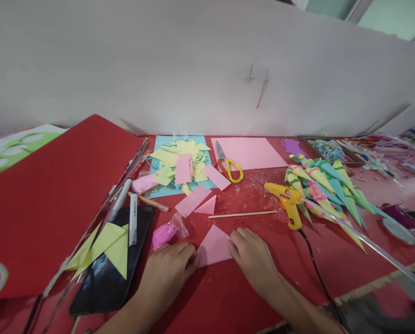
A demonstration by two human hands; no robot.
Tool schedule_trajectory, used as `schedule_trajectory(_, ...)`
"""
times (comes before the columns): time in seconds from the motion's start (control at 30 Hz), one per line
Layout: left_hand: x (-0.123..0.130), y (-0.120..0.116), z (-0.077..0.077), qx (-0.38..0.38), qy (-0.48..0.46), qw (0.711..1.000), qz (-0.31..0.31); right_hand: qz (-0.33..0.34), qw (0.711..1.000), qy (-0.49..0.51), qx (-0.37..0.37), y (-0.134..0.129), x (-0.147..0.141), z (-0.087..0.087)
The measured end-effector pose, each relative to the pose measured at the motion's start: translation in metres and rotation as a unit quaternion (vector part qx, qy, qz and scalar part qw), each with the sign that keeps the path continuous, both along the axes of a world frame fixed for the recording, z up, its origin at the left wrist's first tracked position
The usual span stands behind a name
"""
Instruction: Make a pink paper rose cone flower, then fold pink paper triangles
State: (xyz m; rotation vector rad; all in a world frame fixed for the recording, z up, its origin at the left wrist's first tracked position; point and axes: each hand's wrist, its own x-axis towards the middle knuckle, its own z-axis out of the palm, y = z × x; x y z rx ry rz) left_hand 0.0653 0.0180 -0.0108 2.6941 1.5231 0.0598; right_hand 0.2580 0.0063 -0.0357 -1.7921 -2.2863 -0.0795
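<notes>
A pink piece of paper (pixel 214 246) with a pointed top lies on the red table between my hands. My left hand (pixel 174 266) has its fingers curled at the paper's left corner, thumb against the edge. At the right corner, my right hand (pixel 251 253) grips the paper with fingers bent together. Just beyond the paper is a thin wooden stick (pixel 242 215). A bag of pink clay-like material (pixel 165 235) lies by my left hand. Pink paper pieces (pixel 192 200) and a small folded pink triangle (pixel 207 205) are farther back.
Yellow-handled scissors (pixel 230 164) rest partly on a pink sheet (pixel 252 150). A yellow glue gun (pixel 287 202) lies right, near several decorated paper cones (pixel 327 185). Yellow scraps (pixel 182 150) cover a blue sheet (pixel 151 191). A white marker (pixel 133 222) lies on a black tablet-like object (pixel 103 287).
</notes>
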Motion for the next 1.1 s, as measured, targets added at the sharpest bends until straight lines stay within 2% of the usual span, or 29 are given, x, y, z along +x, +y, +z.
schedule_trajectory(0.23, 0.000, 0.000, 0.001, -0.016, 0.027, 0.999, 0.004, -0.001, 0.998, -0.005, 0.066, -0.001, -0.003, -0.007)
schedule_trajectory(0.47, 0.001, 0.000, -0.005, 0.016, 0.027, 0.999, -0.004, -0.004, 0.996, -0.006, 0.093, 0.000, -0.004, -0.009)
schedule_trajectory(0.53, -0.001, 0.001, -0.010, 0.030, 0.015, 0.999, -0.029, -0.004, 0.996, -0.008, 0.091, 0.000, -0.004, -0.009)
schedule_trajectory(0.7, -0.016, 0.008, -0.020, 0.043, -0.010, 0.990, -0.136, -0.007, 0.997, -0.011, 0.072, -0.001, -0.005, -0.009)
schedule_trajectory(0.87, -0.026, 0.018, -0.015, 0.001, 0.020, 0.975, -0.223, -0.009, 0.998, -0.014, 0.061, -0.001, -0.006, -0.009)
schedule_trajectory(1.1, -0.029, 0.031, -0.004, -0.030, 0.039, 0.965, -0.256, -0.013, 0.997, -0.025, 0.073, -0.001, -0.005, -0.009)
